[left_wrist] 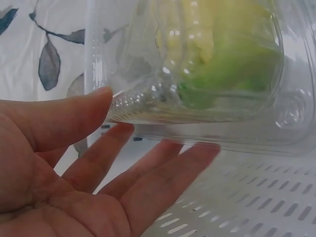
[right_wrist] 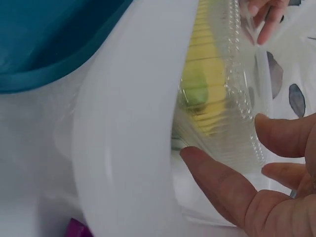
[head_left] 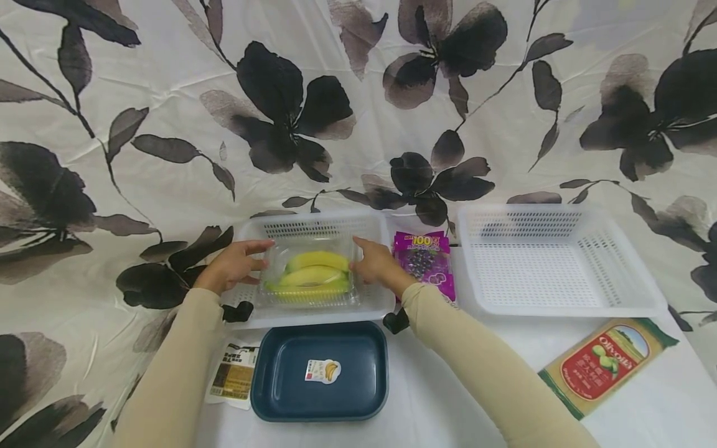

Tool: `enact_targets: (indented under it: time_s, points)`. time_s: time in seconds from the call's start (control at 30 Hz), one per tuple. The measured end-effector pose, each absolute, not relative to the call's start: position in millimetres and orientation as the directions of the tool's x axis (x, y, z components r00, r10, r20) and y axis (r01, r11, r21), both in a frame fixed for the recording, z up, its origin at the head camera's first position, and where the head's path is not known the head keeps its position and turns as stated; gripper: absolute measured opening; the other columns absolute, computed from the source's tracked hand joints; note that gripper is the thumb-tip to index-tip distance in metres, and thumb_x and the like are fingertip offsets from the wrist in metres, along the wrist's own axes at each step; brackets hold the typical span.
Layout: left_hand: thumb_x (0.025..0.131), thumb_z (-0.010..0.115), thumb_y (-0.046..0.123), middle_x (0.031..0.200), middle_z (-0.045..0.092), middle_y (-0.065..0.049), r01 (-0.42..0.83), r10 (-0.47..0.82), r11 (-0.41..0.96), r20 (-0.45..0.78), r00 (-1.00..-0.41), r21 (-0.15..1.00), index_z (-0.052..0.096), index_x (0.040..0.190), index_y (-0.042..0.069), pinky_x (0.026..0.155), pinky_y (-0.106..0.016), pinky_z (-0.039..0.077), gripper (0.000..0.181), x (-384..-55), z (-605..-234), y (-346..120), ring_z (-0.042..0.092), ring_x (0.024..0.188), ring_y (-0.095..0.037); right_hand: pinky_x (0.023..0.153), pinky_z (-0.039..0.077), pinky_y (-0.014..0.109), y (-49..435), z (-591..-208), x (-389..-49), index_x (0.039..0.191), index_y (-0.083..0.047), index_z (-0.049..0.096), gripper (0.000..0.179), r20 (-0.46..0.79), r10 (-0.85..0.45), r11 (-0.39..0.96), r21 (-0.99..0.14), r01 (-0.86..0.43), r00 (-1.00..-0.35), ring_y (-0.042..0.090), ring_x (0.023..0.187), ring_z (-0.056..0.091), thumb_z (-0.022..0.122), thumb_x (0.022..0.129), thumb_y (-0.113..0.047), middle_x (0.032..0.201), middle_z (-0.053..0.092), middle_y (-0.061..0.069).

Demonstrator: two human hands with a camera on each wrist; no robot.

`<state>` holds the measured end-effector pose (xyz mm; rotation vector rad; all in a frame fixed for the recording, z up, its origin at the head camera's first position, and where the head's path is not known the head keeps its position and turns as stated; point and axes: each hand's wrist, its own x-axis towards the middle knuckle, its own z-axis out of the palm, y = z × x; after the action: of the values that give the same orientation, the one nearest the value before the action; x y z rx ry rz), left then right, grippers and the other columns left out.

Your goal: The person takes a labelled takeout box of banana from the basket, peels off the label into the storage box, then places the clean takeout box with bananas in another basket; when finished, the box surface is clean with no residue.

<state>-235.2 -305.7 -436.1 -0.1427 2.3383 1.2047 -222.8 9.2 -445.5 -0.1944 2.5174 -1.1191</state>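
Observation:
Yellow-green bananas (head_left: 313, 277) lie inside a clear plastic clamshell box (head_left: 282, 249), which sits in the left white basket (head_left: 319, 317). My left hand (head_left: 232, 266) is at the box's left side. In the left wrist view its thumb tip overlaps the box's corner, with the fingers (left_wrist: 163, 168) extended along the lower rim. On the opposite side is my right hand (head_left: 381, 264). The right wrist view shows its thumb and fingers (right_wrist: 217, 180) spread apart beside the ridged end of the box.
A dark blue tray (head_left: 291, 398) with a banana card (head_left: 323, 371) stands in front. Purple candy bags (head_left: 424, 264) lie between the left basket and a second white basket (head_left: 566, 308). A printed pouch (head_left: 232, 376) is at left, an Olivoilà packet (head_left: 607, 367) at right.

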Motion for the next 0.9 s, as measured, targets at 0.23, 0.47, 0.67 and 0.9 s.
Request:
enact_targets:
  time_s: [0.23,0.47,0.67,0.9]
  points:
    - [0.105,0.054,0.012,0.167,0.023,-0.025,-0.235,0.128,0.695,-0.439,-0.889,0.679,0.032,0.160,0.007,0.107,-0.066,0.046,0.060,-227.7,-428.1,-300.0,0.031,0.148,-0.051,0.109,0.052,0.049,23.4,-442.6,-223.3,0.160,-0.014,0.034,0.073,-0.271,-0.331,0.639,-0.769,-0.003,-0.904,0.036,0.139,0.052,0.069,0.097,-0.024,0.152,0.052,0.021]
    - [0.104,0.054,0.022,0.161,0.034,-0.029,-0.057,0.105,0.842,-0.266,-0.958,0.536,0.039,0.156,0.007,0.111,-0.071,0.038,0.056,-214.7,-403.5,-286.2,0.043,0.140,-0.053,0.105,0.054,0.050,61.6,-414.9,-216.4,0.160,-0.017,0.034,0.068,-0.158,-0.384,0.572,-0.814,-0.100,-0.910,0.037,0.131,0.060,0.065,0.100,-0.030,0.152,0.053,0.018]
    - [0.103,0.058,0.021,0.155,0.044,-0.028,0.110,0.141,0.866,-0.028,-0.990,0.487,0.049,0.150,0.002,0.112,-0.069,0.038,0.051,-191.7,-383.2,-268.6,0.045,0.139,-0.051,0.104,0.055,0.052,110.2,-380.5,-204.4,0.159,-0.019,0.037,0.063,-0.016,-0.367,0.532,-0.824,-0.196,-0.930,0.035,0.130,0.062,0.063,0.102,-0.030,0.151,0.054,0.015]
    - [0.100,0.063,0.014,0.150,0.050,-0.029,0.288,0.193,0.847,0.247,-0.950,0.447,0.059,0.140,-0.002,0.109,-0.070,0.041,0.043,-162.7,-362.0,-244.2,0.049,0.137,-0.052,0.101,0.054,0.058,169.4,-357.6,-181.3,0.158,-0.018,0.037,0.062,0.095,-0.310,0.616,-0.738,-0.276,-0.946,0.036,0.132,0.059,0.062,0.103,-0.028,0.151,0.053,0.015]
